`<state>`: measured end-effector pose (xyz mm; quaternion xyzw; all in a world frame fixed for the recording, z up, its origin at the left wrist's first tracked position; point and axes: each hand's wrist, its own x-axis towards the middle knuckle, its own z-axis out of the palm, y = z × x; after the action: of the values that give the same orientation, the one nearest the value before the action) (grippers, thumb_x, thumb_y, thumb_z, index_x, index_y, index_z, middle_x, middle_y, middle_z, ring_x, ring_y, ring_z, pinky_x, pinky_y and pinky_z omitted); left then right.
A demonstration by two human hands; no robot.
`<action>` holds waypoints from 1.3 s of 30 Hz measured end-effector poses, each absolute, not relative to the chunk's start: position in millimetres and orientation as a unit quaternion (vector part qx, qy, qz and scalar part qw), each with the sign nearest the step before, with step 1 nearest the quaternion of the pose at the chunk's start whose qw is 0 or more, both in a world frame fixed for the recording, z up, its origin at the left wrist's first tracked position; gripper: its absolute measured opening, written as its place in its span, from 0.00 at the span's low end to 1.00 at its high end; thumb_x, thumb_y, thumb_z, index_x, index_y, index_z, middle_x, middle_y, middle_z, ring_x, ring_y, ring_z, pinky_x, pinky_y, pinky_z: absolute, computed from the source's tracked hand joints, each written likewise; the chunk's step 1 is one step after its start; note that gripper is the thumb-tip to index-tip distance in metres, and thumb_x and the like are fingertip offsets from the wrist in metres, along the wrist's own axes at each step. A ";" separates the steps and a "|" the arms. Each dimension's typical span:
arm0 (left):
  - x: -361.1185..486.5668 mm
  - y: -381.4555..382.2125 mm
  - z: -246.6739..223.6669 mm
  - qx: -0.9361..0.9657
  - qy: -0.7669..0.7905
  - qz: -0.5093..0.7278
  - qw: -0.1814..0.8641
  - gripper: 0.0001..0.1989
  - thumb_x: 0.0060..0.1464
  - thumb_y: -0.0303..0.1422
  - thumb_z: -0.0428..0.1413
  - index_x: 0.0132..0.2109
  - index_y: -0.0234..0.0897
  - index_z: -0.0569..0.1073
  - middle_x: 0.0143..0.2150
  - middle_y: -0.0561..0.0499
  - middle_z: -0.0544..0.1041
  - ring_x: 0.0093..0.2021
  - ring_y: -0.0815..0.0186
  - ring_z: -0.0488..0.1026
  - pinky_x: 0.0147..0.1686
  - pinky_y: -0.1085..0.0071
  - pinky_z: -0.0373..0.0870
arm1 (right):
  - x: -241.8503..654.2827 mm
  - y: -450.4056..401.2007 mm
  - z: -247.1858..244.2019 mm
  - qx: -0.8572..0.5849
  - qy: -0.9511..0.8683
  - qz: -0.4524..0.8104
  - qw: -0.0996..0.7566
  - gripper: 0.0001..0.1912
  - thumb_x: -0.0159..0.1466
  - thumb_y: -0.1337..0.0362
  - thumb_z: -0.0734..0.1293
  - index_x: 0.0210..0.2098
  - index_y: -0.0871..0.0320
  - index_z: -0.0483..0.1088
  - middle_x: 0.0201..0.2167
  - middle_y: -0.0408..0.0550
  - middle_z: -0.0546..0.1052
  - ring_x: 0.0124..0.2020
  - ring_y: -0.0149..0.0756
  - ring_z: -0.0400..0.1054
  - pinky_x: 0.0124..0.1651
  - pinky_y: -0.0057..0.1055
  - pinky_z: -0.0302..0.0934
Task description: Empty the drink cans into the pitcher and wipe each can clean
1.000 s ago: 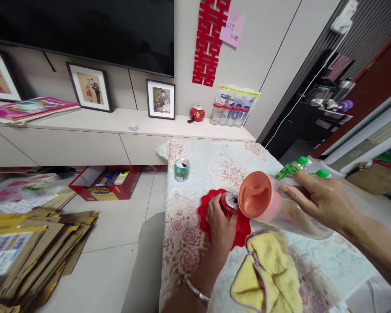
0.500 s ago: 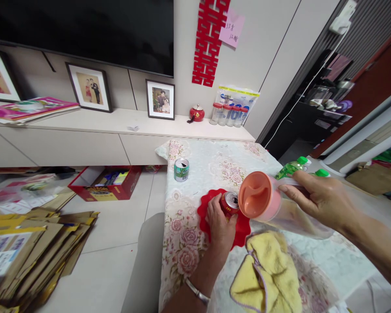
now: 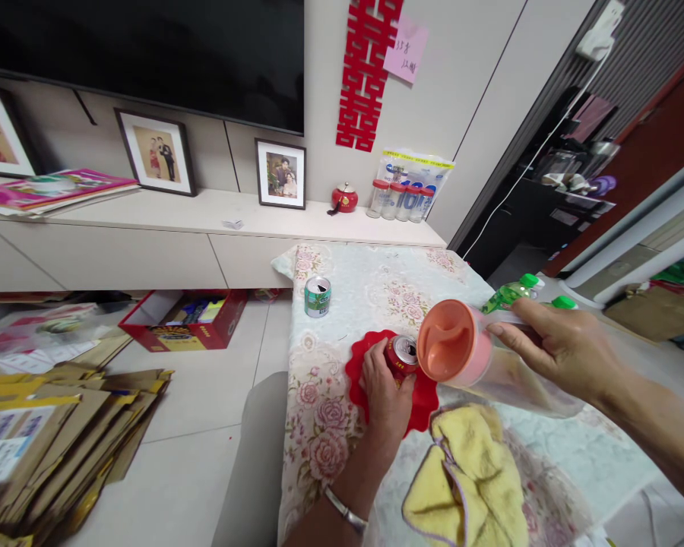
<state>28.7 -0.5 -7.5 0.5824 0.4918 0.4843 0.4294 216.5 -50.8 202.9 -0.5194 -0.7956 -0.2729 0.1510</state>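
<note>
My left hand [image 3: 384,391] is wrapped round a red can [image 3: 403,355] with an opened top, over a red scalloped mat [image 3: 425,406]. In my right hand [image 3: 564,353] is the handle of a clear pitcher [image 3: 524,384] with an orange-pink lid [image 3: 448,340]. The pitcher is tipped on its side, its lid close to the can's top. Whether liquid flows between them I cannot tell. A yellow cloth [image 3: 479,471] lies crumpled on the table below the pitcher. Farther back at the left stands a green can [image 3: 318,297], opened.
The table has a floral cloth [image 3: 365,277]. Green-capped bottles [image 3: 510,292] are behind my right hand. A white cabinet [image 3: 199,216] beyond holds picture frames, a red pot [image 3: 345,199] and lidded jars. On the floor at left are a red box [image 3: 185,334] and flattened cardboard [image 3: 85,425].
</note>
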 end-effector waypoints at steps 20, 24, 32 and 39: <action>28.7 -0.5 -8.3 0.580 0.486 0.489 0.434 0.34 0.49 0.22 0.65 0.62 0.44 0.68 0.63 0.42 0.74 0.66 0.47 0.70 0.67 0.44 0.66 | 216.5 -50.9 204.1 -0.520 -0.797 -0.265 0.154 0.24 0.78 0.49 0.61 0.28 0.52 0.56 0.16 0.32 0.56 0.14 0.25 0.54 0.21 0.27 0.49; 28.5 -0.3 -7.3 0.578 0.487 0.487 0.438 0.34 0.50 0.22 0.64 0.62 0.44 0.68 0.63 0.41 0.74 0.67 0.46 0.70 0.67 0.44 0.66 | 216.3 -50.7 204.1 -0.518 -0.799 -0.263 0.159 0.24 0.78 0.50 0.61 0.28 0.53 0.56 0.16 0.32 0.55 0.14 0.25 0.54 0.21 0.27 0.48; 29.0 -1.2 -8.2 0.577 0.493 0.492 0.426 0.34 0.49 0.22 0.64 0.62 0.46 0.69 0.63 0.42 0.75 0.66 0.46 0.71 0.66 0.44 0.67 | 215.6 -50.8 204.7 -0.520 -0.798 -0.260 0.157 0.24 0.78 0.49 0.61 0.28 0.52 0.56 0.16 0.33 0.56 0.14 0.25 0.54 0.21 0.27 0.49; 28.0 -0.8 -6.4 0.578 0.494 0.484 0.433 0.34 0.49 0.22 0.64 0.63 0.45 0.68 0.63 0.42 0.75 0.67 0.46 0.71 0.66 0.44 0.67 | 215.9 -50.7 204.7 -0.517 -0.798 -0.272 0.150 0.24 0.78 0.49 0.60 0.28 0.52 0.55 0.16 0.33 0.56 0.14 0.25 0.54 0.21 0.26 0.48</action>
<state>28.0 -0.8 -6.4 0.5780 0.4939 0.4845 0.4327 215.9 -50.7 204.7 -0.5168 -0.7976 -0.2722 0.1502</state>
